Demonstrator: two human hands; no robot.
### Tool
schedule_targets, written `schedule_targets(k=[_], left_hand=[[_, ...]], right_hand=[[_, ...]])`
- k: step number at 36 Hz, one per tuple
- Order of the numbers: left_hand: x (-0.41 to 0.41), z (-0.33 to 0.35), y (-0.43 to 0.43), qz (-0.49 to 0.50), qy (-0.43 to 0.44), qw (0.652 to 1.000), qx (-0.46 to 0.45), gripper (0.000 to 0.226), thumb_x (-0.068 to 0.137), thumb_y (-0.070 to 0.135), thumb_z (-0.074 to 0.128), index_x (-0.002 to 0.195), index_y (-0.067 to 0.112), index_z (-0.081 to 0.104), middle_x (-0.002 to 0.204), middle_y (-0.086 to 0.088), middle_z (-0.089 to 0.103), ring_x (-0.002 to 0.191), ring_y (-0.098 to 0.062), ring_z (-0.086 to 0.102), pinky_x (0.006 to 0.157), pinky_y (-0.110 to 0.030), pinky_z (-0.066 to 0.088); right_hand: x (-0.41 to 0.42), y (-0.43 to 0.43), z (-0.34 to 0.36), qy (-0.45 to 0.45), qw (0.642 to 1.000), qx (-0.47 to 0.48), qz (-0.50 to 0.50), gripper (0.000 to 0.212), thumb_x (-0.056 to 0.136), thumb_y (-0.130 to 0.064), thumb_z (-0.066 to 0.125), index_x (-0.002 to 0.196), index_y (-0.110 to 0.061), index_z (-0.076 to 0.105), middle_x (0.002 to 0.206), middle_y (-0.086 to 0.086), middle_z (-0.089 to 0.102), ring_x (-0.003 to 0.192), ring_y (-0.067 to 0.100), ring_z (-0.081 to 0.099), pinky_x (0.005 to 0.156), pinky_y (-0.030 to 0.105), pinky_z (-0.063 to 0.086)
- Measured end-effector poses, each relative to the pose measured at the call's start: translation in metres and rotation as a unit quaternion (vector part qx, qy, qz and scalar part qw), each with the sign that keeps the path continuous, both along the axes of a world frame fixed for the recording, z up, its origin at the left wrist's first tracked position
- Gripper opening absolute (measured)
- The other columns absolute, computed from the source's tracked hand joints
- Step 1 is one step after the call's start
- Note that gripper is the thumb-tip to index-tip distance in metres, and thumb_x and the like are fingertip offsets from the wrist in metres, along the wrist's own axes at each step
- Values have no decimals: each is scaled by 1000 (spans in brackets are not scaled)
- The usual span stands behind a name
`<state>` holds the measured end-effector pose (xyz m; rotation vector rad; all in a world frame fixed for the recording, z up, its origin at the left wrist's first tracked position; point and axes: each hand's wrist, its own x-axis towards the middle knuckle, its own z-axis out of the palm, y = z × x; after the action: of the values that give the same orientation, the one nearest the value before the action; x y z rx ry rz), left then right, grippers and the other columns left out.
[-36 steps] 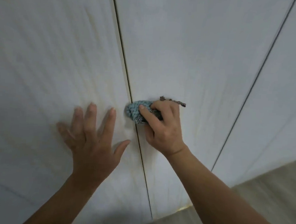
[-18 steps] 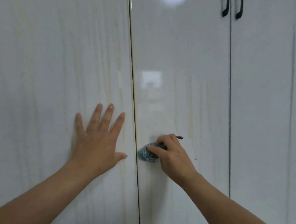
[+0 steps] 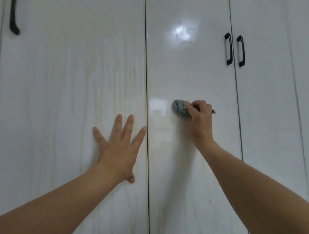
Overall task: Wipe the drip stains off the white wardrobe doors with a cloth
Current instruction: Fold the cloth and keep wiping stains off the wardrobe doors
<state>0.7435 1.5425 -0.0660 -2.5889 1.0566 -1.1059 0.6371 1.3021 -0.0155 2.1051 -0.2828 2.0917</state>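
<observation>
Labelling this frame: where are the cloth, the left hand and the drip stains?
cloth (image 3: 180, 107), head view, on the bunched grey-blue end that shows.
left hand (image 3: 119, 151), head view, on the back of the hand.
drip stains (image 3: 119, 82), head view, on the yellowish streaks above the left hand.

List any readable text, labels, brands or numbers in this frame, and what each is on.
No readable text anywhere in the head view.
wardrobe doors: plain glossy white, with only yellowish drip streaks and glare patches, no lettering.
handles: plain black, no markings.
cloth, gripped by the right hand: grey-blue, no tag or print showing.
</observation>
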Motion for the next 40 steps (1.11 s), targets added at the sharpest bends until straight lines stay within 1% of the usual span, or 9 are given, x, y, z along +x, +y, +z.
schedule_targets(k=[6, 11, 14, 16, 20, 24, 28, 36, 40], left_hand=[[1, 1, -1, 1, -11, 1000, 0, 158, 60, 73, 84, 151, 33, -39, 151, -14, -54, 142, -46, -43, 105, -88, 8], [1, 1, -2, 8, -8, 1000, 1, 158, 61, 73, 84, 151, 33, -39, 151, -14, -54, 142, -46, -43, 106, -87, 9], [0, 2, -1, 7, -11, 1000, 0, 157, 61, 75, 83, 151, 33, -39, 152, -14, -53, 143, -46, -43, 106, -87, 10], [0, 3, 0, 6, -17, 1000, -2, 157, 59, 77, 82, 151, 34, -38, 153, -14, -51, 144, -46, -41, 106, -87, 12], [0, 0, 1, 7, -18, 1000, -1, 158, 58, 79, 81, 151, 35, -38, 154, -13, -50, 145, -45, -41, 106, -87, 12], [0, -2, 2, 11, -19, 1000, 7, 157, 59, 81, 79, 151, 34, -39, 155, -14, -49, 146, -45, -39, 106, -87, 13], [0, -2, 2, 8, -9, 1000, 5, 156, 59, 81, 78, 150, 34, -40, 154, -12, -50, 146, -43, -40, 107, -86, 13], [-15, -84, 21, 8, 42, 999, 1, 155, 66, 80, 73, 145, 23, -48, 148, -12, -58, 143, -38, -45, 104, -88, -1], [-21, -143, 27, 40, 123, 992, 4, 152, 68, 82, 70, 144, 24, -49, 145, -13, -60, 141, -39, -47, 102, -88, -5]], right_hand=[[2, -21, -116, 68, 997, -37, 2, 60, 73, 19, 72, 127, -9, 70, 120, 16, 53, 105, 35, 47, 90, 42, 46], [-14, -25, -119, 133, 986, -99, -8, 34, 83, 3, 75, 115, -7, 76, 107, 15, 62, 97, 33, 50, 77, 40, 53], [-17, -13, -76, 80, 995, -54, 17, 27, 97, -27, 60, 106, -8, 76, 102, 5, 59, 97, 20, 45, 85, 18, 37], [-13, -9, -64, 39, 998, -15, 40, 15, 98, -23, 64, 104, -12, 73, 99, -5, 52, 95, 11, 42, 82, 6, 29], [-9, -1, -100, 54, 998, 24, -7, 8, 97, -29, 67, 96, -21, 66, 106, -1, 54, 96, -2, 46, 84, 16, 33], [-11, 0, -185, 107, 992, 63, 34, 44, 87, 3, 74, 122, -22, 66, 114, 10, 56, 105, 28, 47, 90, 28, 36], [-18, -4, -241, 176, 983, 31, 37, 52, 69, 13, 84, 116, -9, 75, 106, 12, 60, 93, 33, 53, 79, 35, 51], [-51, -15, -71, 13, 994, 100, 46, 39, 86, 9, 63, 122, -5, 71, 108, 17, 61, 96, 29, 57, 84, 31, 48], [-63, -29, 1, 24, 997, 78, -12, 31, 79, 10, 53, 101, -4, 69, 107, 16, 56, 97, 35, 56, 84, 36, 48]])
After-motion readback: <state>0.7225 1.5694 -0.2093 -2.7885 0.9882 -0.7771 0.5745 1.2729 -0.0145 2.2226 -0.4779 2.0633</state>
